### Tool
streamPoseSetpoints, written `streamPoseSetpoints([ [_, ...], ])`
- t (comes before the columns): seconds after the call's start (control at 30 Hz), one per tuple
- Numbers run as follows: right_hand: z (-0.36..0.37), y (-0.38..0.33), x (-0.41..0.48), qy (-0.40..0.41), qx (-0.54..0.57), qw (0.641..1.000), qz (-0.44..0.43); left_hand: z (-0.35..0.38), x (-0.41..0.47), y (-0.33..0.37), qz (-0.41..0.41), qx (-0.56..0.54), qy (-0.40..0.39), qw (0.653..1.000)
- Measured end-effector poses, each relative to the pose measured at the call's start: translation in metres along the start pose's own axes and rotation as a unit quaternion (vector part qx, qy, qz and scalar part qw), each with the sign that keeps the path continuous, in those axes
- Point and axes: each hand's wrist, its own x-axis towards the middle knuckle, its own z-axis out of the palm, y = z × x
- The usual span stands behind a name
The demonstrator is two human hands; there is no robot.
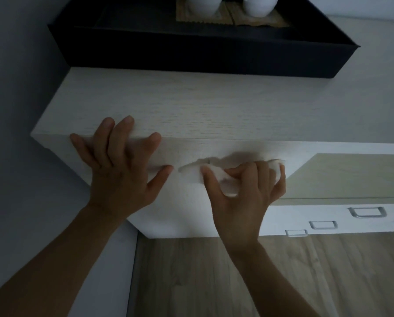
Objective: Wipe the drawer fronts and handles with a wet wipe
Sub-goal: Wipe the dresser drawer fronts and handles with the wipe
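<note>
A pale wood-grain cabinet fills the middle of the head view, seen from above. My left hand lies flat over its front top edge, fingers spread and empty. My right hand is closed on a crumpled white wet wipe, pressed against the cabinet's front face just under the top edge. Part of the wipe spreads left along the front. Lower right, a white drawer unit shows three grey metal handles, stacked front to back.
A dark navy tray sits at the back of the cabinet top, holding two white vases on wooden mats. A grey wall runs along the left. Wood-pattern floor lies below. A lower pale surface extends right.
</note>
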Motion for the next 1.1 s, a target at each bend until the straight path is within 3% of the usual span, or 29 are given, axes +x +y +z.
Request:
streamPoseSetpoints([
  [0.07,0.004,-0.007,0.003,0.019,-0.017,0.999,0.034,0.000,0.000,-0.001,0.001,-0.001,-0.002,1.000],
  [0.27,-0.010,0.013,-0.006,-0.027,0.010,0.998,-0.052,0.001,-0.001,0.000,0.005,-0.025,-0.003,1.000],
  [0.43,0.006,-0.010,0.002,0.034,-0.024,0.999,0.026,-0.001,0.000,-0.004,0.001,-0.064,-0.014,0.998],
  [0.63,-0.021,0.026,0.001,-0.023,0.011,0.995,-0.101,-0.004,0.002,-0.002,0.008,-0.076,-0.020,0.997],
  [0.87,0.004,-0.003,-0.008,0.010,0.003,1.000,-0.008,-0.003,-0.001,-0.003,0.009,-0.058,-0.023,0.998],
  [1.1,-0.014,0.017,-0.014,0.017,0.044,0.999,-0.025,-0.003,0.001,-0.006,0.017,-0.057,-0.020,0.998],
])
